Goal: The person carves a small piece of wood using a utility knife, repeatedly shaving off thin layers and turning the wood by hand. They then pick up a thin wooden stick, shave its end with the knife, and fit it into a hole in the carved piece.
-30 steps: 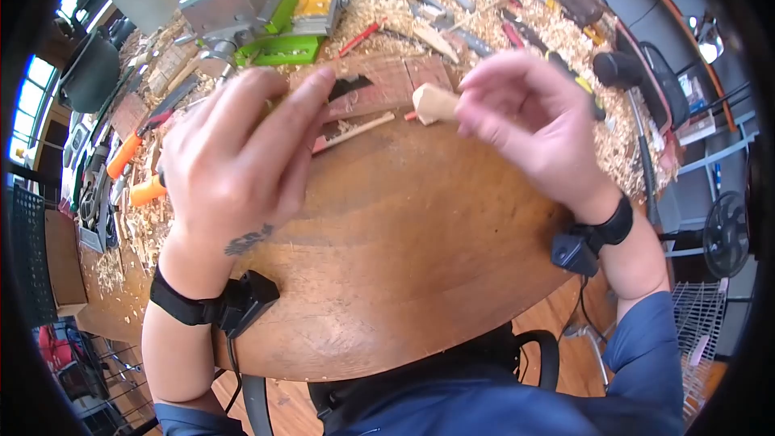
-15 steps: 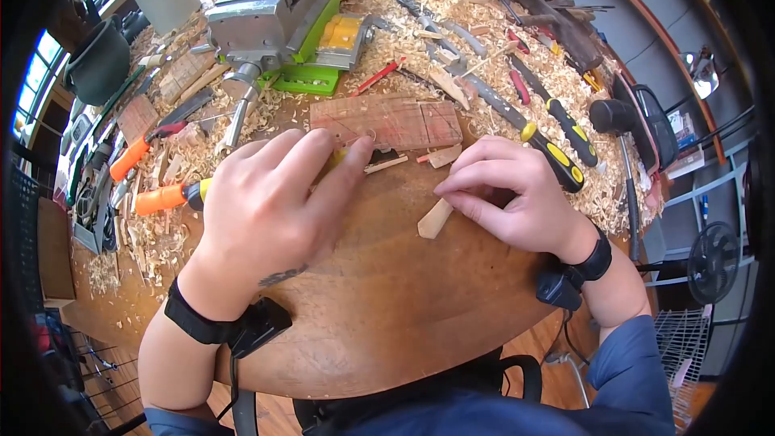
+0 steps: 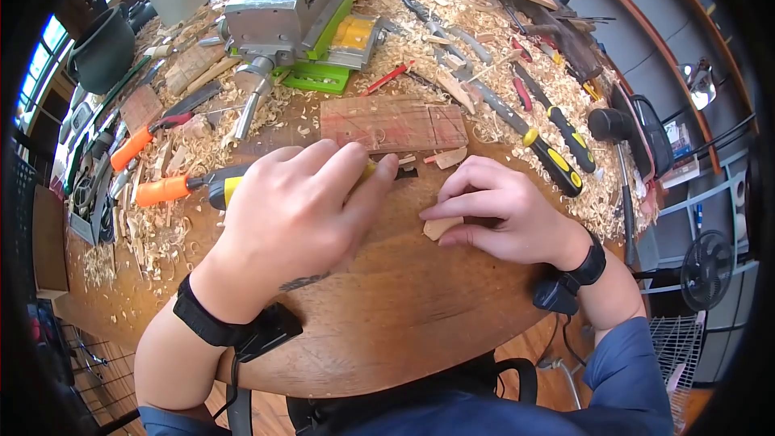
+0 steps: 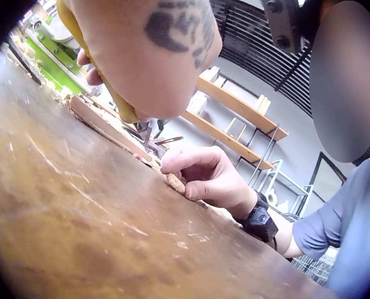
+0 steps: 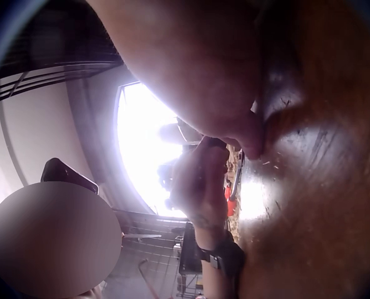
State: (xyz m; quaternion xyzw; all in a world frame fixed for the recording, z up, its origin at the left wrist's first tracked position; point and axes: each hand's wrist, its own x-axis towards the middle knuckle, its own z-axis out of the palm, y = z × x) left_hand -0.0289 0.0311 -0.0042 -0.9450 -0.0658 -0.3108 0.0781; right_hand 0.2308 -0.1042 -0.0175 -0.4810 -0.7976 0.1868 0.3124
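My left hand point(image 3: 303, 202) is curled round a tool with a yellow and black handle point(image 3: 228, 191). In the left wrist view its yellow handle point(image 4: 119, 103) runs under the palm and ends in a metal part point(image 4: 145, 133), whose exact kind I cannot tell. A small pale piece of carved wood point(image 3: 441, 228) is pinched between the thumb and fingers of my right hand point(image 3: 500, 214). That piece is low over the brown tabletop point(image 3: 387, 307), to the right of the tool, and its far end is hidden in the fingers.
A reddish marked board point(image 3: 379, 123) lies just beyond the hands, with a wood offcut point(image 3: 449, 158) at its near edge. Behind stands a metal vise point(image 3: 278, 20). Orange-handled tools point(image 3: 161, 193) lie left; yellow-and-black handled files point(image 3: 557, 165) and a black mallet point(image 3: 609, 125) lie right among shavings.
Both hands have come nearer the body, and the right hand has lowered the wood piece toward the tabletop and turned it. Less of the wood now shows. The left hand has kept its tool.
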